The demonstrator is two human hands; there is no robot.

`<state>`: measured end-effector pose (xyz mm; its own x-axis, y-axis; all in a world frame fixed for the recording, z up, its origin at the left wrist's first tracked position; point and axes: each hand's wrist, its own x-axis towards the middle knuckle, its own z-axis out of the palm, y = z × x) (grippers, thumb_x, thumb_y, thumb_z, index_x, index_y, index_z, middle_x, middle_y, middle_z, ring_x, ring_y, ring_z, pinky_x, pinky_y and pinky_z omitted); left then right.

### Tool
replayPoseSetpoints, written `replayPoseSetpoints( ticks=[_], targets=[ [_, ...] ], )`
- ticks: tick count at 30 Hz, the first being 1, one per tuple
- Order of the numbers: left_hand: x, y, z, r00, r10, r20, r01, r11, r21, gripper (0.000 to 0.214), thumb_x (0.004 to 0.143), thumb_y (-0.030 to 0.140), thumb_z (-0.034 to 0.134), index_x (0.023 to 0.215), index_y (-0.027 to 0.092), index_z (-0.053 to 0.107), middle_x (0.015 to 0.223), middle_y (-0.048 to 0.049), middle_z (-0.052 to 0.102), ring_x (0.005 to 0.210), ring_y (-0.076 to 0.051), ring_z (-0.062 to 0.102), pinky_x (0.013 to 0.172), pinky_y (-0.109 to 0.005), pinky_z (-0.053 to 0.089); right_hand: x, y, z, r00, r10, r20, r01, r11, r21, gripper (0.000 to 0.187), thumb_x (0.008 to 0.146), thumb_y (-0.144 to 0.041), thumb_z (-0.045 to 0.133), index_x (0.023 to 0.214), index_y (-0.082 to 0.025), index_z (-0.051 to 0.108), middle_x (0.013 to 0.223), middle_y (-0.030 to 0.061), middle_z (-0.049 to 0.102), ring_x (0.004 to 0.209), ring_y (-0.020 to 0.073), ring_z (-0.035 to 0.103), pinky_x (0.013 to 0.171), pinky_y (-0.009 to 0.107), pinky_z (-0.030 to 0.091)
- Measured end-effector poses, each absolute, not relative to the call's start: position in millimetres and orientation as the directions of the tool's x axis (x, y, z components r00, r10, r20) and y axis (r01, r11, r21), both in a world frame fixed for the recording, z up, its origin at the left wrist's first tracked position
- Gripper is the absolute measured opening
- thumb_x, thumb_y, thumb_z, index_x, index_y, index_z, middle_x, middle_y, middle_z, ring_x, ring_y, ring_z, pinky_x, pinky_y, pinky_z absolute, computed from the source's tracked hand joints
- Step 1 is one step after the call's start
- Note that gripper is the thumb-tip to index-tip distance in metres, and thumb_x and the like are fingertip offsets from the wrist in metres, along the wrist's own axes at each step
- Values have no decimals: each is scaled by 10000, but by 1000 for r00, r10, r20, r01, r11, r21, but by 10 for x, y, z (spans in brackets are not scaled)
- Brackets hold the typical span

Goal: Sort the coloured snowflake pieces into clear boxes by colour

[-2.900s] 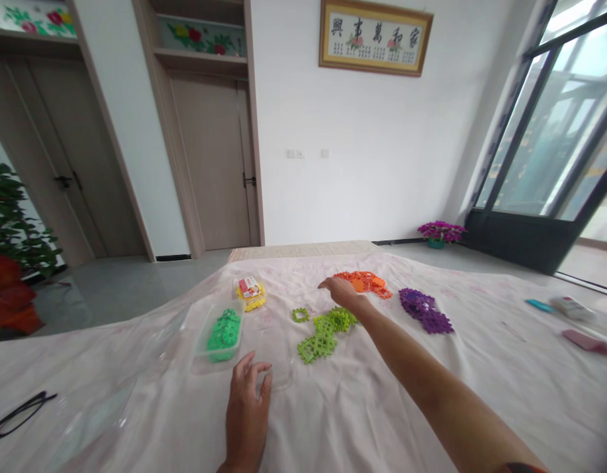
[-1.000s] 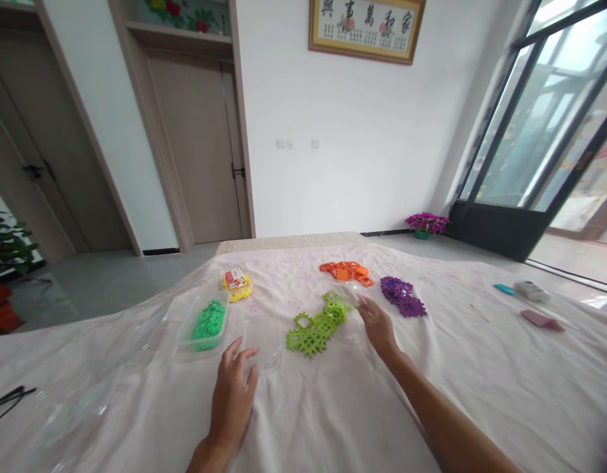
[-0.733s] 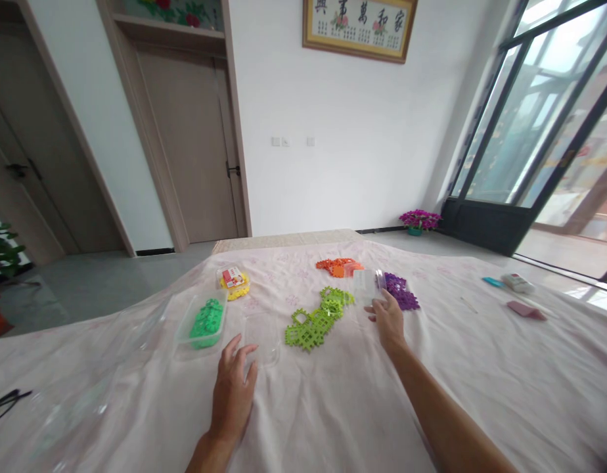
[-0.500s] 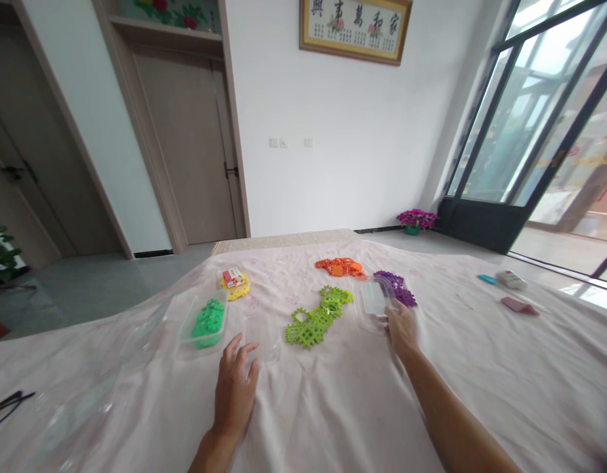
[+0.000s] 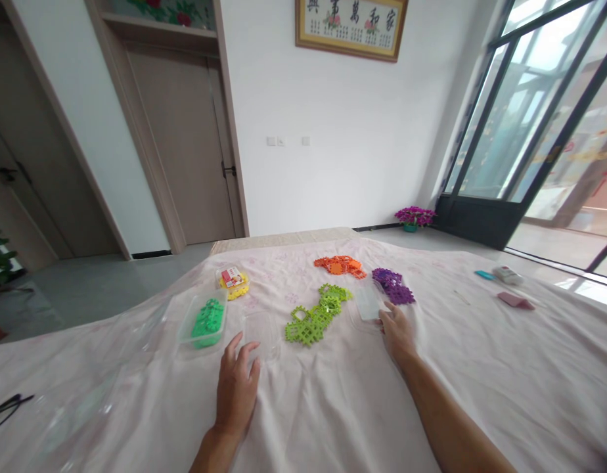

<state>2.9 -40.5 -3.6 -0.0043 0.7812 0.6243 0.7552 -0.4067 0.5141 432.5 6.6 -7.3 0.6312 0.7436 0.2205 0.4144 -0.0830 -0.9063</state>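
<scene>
My right hand (image 5: 401,334) has its fingertips closed on the right edge of a clear plastic lid (image 5: 367,304), which lies low on the cloth. Just behind that lid is a pile of purple interlocking plastic pieces (image 5: 393,285). My left hand (image 5: 237,381) rests on the cloth with its fingers apart, holding nothing. Its fingertips are beside another clear plastic lid (image 5: 260,334). Between the hands lie joined lime-green pieces (image 5: 313,320). Left of my left hand stands a clear box (image 5: 188,322) holding green pieces (image 5: 208,323).
Orange pieces (image 5: 340,265) lie farther back. A clear box with a red label (image 5: 231,277) and yellow pieces is at the back left. Clear plastic packaging (image 5: 81,407) and dark glasses (image 5: 10,406) are at left. A pink item (image 5: 515,301) and white packet (image 5: 507,275) are at right.
The right-hand lid has come down and slightly left, uncovering more of the purple pieces. My right hand has shifted a little left with it. My left hand has stayed nearly still.
</scene>
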Motion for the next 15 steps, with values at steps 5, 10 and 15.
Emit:
replayPoseSetpoints(
  ticks=[5,10,15],
  targets=[
    [39,-407,-13,-11,790,614,744,-403,532,251,885,220,501,1104,220,624,1361,-118,470,1287,-305,466,1052,-550,435,4314,33,-39,659,721,215,371,-63,-926,676,766,-424,545,1366,-113,528,738,33,681,580,176,607,585,296,482],
    [38,-405,-27,-16,789,614,757,-391,523,251,888,233,499,1102,212,629,1353,-123,475,1294,-304,461,1058,-543,430,4287,-9,30,703,690,173,271,-36,-962,731,722,-389,582,1395,-118,497,675,6,644,480,143,541,489,271,449],
    [36,-408,-17,-13,772,636,771,-398,498,223,891,247,514,1070,218,644,1318,-118,508,1246,-300,493,1024,-518,455,4400,-66,62,706,701,102,213,-73,-974,702,682,-353,587,1348,-135,555,631,-2,620,486,155,549,478,271,434]
  ],
)
